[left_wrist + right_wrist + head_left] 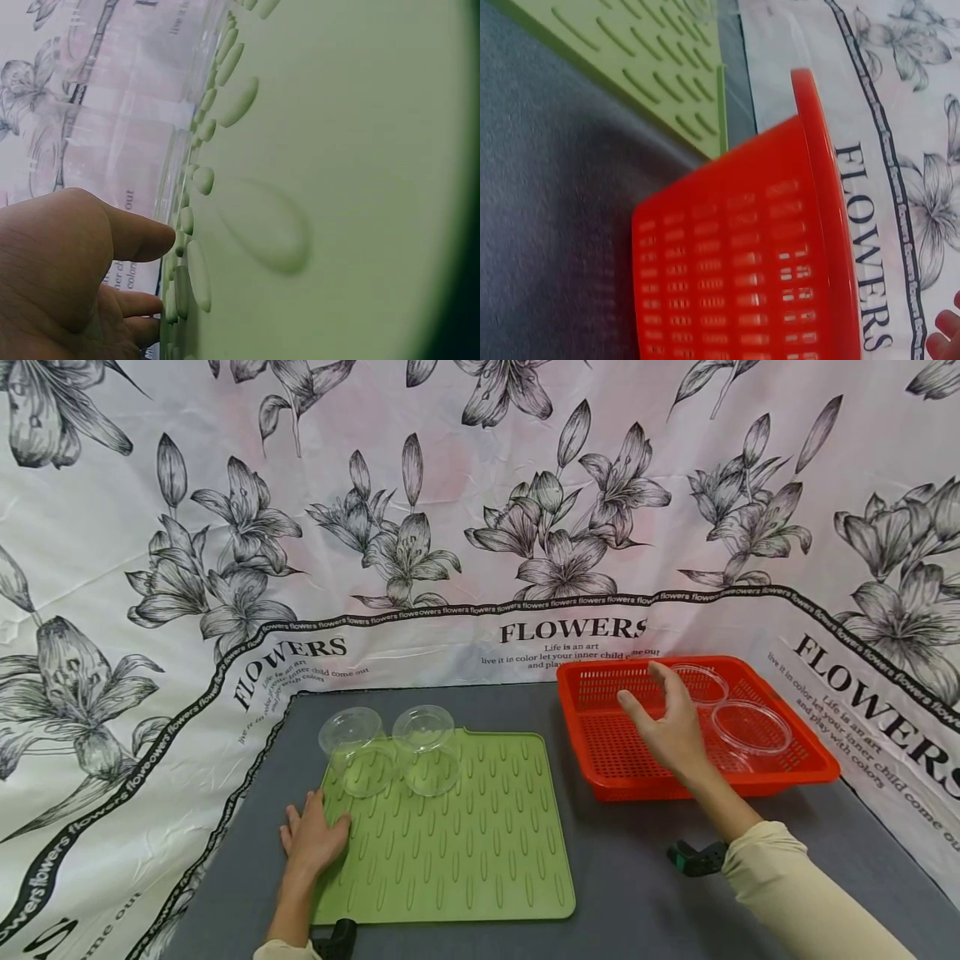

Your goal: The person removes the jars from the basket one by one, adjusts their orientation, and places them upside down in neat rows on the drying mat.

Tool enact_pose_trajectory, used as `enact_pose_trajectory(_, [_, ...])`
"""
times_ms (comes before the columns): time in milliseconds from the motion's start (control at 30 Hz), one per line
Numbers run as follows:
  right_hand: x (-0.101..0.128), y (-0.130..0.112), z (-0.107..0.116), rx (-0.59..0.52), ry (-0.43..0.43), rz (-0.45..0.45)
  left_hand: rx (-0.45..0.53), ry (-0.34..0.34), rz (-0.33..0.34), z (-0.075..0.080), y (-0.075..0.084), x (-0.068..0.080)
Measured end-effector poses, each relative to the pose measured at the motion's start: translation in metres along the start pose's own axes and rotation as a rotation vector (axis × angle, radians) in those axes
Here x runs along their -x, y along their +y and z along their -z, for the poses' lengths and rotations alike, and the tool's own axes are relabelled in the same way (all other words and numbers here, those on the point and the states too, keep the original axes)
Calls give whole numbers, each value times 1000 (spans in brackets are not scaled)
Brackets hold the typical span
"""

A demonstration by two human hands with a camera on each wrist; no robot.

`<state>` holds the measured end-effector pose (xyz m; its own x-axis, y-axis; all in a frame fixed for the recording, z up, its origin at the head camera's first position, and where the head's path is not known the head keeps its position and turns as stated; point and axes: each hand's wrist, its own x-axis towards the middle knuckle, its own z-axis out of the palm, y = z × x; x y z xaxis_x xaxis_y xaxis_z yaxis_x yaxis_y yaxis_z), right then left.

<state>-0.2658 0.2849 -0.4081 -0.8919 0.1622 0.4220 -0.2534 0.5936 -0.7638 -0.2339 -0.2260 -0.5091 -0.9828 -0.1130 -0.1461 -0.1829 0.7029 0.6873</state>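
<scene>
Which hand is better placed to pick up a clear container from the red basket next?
Probably the right hand: empty and over the red plastic basket, near the clear containers inside. The left hand is farther off, at the left edge of the green ridged mat.

Curtained booth; flower-print cloth (465, 560) hangs around a grey table (615, 877).

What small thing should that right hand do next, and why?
Perhaps the right hand should lower towards a clear container in the red basket: that hand is open and empty above it, while two clear containers sit on the green mat.
</scene>
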Motion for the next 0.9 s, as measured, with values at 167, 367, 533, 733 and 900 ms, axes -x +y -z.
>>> enact_pose_trajectory(167, [1, 6, 12, 97, 55, -16, 1, -1, -2, 1, 0, 0])
enact_pose_trajectory(367, [0, 21, 27, 181, 148, -23, -7, 4, 0, 0, -2, -1])
enact_pose_trajectory(533, [-2, 29, 42, 234, 222, -41, -6, 3, -3, 0, -2, -2])
enact_pose_trajectory(733, [-1, 40, 59, 305, 228, -167, -4, 2, -4, 0, -3, -2])
enact_pose_trajectory(900, [1, 46, 72, 342, 209, -217, -2, -3, -1, 0, -3, -2])
